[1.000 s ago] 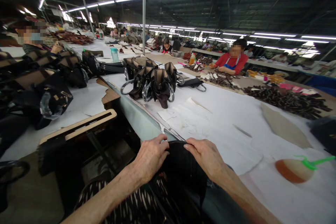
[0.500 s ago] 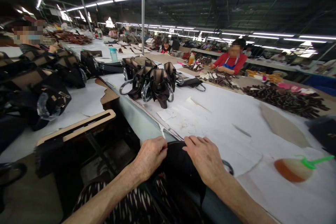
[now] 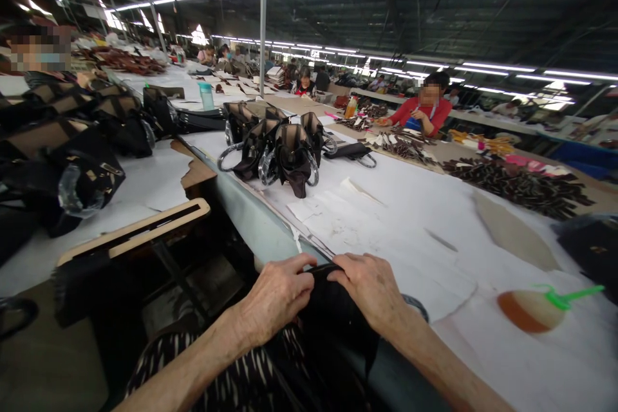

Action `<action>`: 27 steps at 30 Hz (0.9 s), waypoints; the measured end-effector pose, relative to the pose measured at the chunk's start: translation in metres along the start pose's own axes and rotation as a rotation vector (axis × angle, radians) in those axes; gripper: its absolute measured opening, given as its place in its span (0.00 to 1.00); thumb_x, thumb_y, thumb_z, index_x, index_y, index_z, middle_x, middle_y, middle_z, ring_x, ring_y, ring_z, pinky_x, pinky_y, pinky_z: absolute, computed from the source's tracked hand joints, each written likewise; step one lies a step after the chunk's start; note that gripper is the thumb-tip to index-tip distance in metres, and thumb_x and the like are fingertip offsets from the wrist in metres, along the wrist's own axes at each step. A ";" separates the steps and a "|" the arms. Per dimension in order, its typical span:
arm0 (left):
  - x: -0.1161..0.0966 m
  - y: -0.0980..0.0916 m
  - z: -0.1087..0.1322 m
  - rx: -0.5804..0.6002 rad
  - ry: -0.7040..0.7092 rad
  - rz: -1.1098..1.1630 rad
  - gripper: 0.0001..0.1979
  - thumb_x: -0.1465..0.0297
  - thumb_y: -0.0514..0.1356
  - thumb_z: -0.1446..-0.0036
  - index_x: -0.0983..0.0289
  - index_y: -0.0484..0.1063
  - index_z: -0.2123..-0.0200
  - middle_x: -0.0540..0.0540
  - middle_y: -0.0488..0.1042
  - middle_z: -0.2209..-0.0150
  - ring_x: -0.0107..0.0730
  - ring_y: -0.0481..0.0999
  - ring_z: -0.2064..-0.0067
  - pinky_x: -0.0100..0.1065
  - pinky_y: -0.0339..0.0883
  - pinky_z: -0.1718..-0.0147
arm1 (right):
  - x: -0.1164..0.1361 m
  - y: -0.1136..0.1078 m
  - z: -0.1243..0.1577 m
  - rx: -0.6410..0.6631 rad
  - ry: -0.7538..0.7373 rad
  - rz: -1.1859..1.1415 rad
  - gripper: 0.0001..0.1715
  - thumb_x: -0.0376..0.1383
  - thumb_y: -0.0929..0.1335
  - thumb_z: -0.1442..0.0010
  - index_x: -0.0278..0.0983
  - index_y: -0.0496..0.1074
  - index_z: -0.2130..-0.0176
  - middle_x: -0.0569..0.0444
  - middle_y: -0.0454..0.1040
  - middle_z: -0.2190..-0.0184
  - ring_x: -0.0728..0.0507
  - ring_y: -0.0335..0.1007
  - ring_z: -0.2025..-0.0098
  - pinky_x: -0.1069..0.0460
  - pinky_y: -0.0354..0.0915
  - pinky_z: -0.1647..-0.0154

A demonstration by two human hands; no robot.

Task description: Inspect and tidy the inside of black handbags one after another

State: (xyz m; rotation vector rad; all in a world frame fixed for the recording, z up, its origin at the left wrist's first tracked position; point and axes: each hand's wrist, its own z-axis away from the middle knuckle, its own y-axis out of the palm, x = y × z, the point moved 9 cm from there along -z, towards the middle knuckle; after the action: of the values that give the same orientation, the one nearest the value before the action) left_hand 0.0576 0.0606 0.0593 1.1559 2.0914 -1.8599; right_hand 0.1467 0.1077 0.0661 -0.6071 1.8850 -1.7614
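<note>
Over my lap, at the table's edge, lies a black handbag (image 3: 335, 309). My left hand (image 3: 284, 288) is closed on its upper edge, fingers curled and thumb pressed in. A short way to the right, my right hand (image 3: 369, 284) pinches the same edge between thumb and fingers. Part of a handle (image 3: 416, 304) curves out behind my right wrist. The bag's lower part is dark and partly hidden by my forearms. A thin white strip (image 3: 297, 239) hangs on the table edge just beyond my left hand.
Several finished-looking black handbags (image 3: 295, 154) stand on the white-covered table (image 3: 400, 225); more bags (image 3: 91, 161) crowd the left. A slotted wooden frame (image 3: 159, 222) juts out at left. A squeeze bottle of amber liquid (image 3: 528, 309) lies at right. A co-worker in red (image 3: 437, 112) sits across.
Both hands have drawn closer together along the bag's edge, the left one shifting right. The view has turned slightly. The co-worker in red has raised a hand.
</note>
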 end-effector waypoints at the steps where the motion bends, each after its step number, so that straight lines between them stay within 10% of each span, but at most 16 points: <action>1: -0.002 0.000 0.000 0.004 0.013 -0.012 0.10 0.77 0.50 0.45 0.64 0.68 0.75 0.53 0.66 0.50 0.26 0.71 0.63 0.26 0.63 0.65 | 0.000 0.000 -0.001 0.006 0.002 0.002 0.08 0.36 0.64 0.40 0.40 0.70 0.69 0.56 0.76 0.71 0.44 0.71 0.69 0.52 0.53 0.71; 10: 0.009 -0.003 0.001 -0.076 -0.054 0.192 0.08 0.79 0.53 0.49 0.65 0.68 0.77 0.55 0.62 0.47 0.28 0.71 0.60 0.28 0.63 0.60 | -0.002 0.004 -0.008 -0.003 -0.011 0.039 0.07 0.38 0.65 0.40 0.40 0.69 0.69 0.57 0.76 0.72 0.45 0.71 0.71 0.52 0.51 0.74; 27: 0.041 -0.001 0.000 -0.171 -0.364 0.207 0.06 0.74 0.52 0.51 0.64 0.65 0.78 0.48 0.67 0.78 0.25 0.64 0.74 0.27 0.54 0.73 | 0.002 0.001 -0.009 -0.088 -0.107 0.060 0.15 0.39 0.61 0.37 0.39 0.69 0.73 0.57 0.75 0.77 0.45 0.71 0.74 0.51 0.50 0.75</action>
State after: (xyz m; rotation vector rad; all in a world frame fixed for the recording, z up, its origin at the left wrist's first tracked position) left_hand 0.0280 0.0790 0.0377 0.8786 1.8137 -1.6180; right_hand 0.1393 0.1133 0.0652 -0.6568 1.8945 -1.5837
